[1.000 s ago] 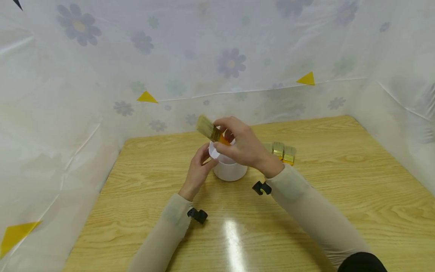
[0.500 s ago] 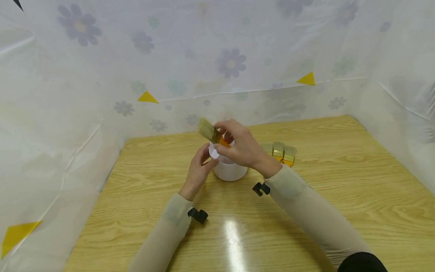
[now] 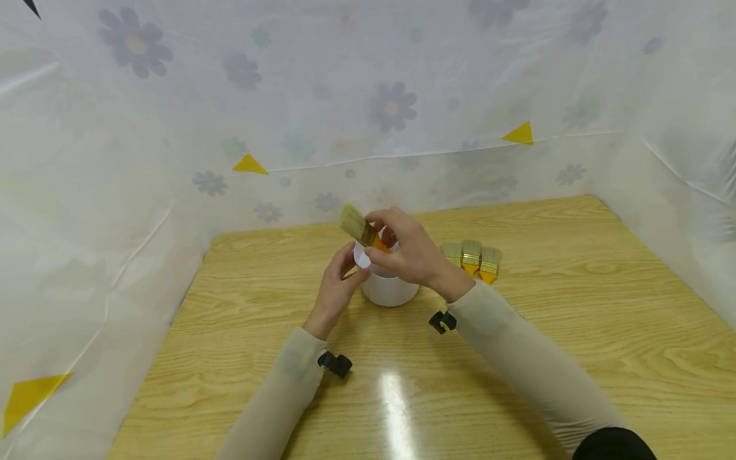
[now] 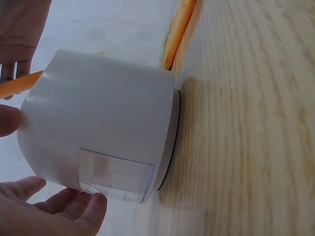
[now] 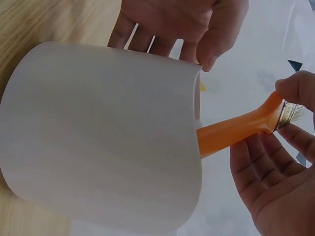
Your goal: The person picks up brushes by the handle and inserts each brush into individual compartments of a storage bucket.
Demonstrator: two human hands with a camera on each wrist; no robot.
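Note:
A white round container (image 3: 391, 292) stands upright on the wooden table, a clear window (image 4: 117, 172) low in its side in the left wrist view. My left hand (image 3: 335, 289) steadies it from the left, thumb and fingers around its upper side. Between thumb and fingers, my right hand (image 3: 411, 250) grips a paintbrush (image 3: 353, 222) near its metal band. The brush tilts, pale bristles up and to the left. In the right wrist view its orange handle (image 5: 234, 130) passes into the container's mouth; the handle's end is hidden inside.
Right of the container, three more paintbrushes (image 3: 471, 255) lie side by side on the table (image 3: 276, 275), partly behind my right hand and wrist. A flower-patterned sheet (image 3: 322, 115) hangs along the back and sides, with yellow triangles on it.
My right hand and the paintbrush have sunk slightly toward the container and shifted a little right. More of the lying brushes shows. The left hand and container stay in place.

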